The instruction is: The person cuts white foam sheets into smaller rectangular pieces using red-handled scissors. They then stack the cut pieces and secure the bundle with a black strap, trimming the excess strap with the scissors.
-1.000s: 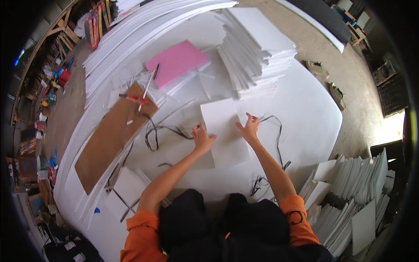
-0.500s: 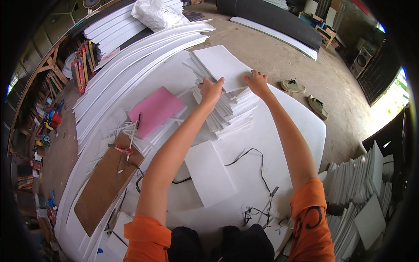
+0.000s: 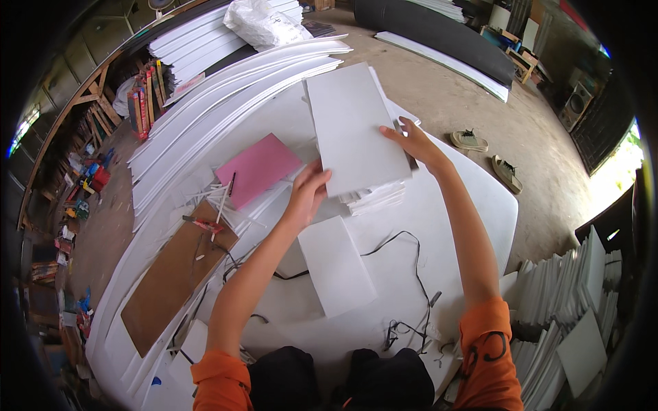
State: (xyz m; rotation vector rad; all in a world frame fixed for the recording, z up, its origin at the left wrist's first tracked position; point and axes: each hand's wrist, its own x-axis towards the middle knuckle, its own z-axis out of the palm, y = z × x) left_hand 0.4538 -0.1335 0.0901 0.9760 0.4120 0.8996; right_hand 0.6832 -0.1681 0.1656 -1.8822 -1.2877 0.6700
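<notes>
A rectangular white board is raised and tilted toward me above a stack of white boards. At its lower left corner my left hand is closed, thumb on the face and fingers behind. My right hand grips the right edge, its thumb on the face; whether it holds one board or several I cannot make out. Nearer me a single white board lies flat on the white worktop. To the left are a pink board and a dark pen.
A brown board with a red-handled cutter on it lies at left, beside thin white offcuts. Black strapping trails over the worktop. Long white sheets lie along the left. Stacked boards stand at right, shoes on the floor.
Both hands have come nearer to me with the board, which now tilts up and shows its whole face. The left hand has slid down to its lower left corner. The view has shifted slightly.
</notes>
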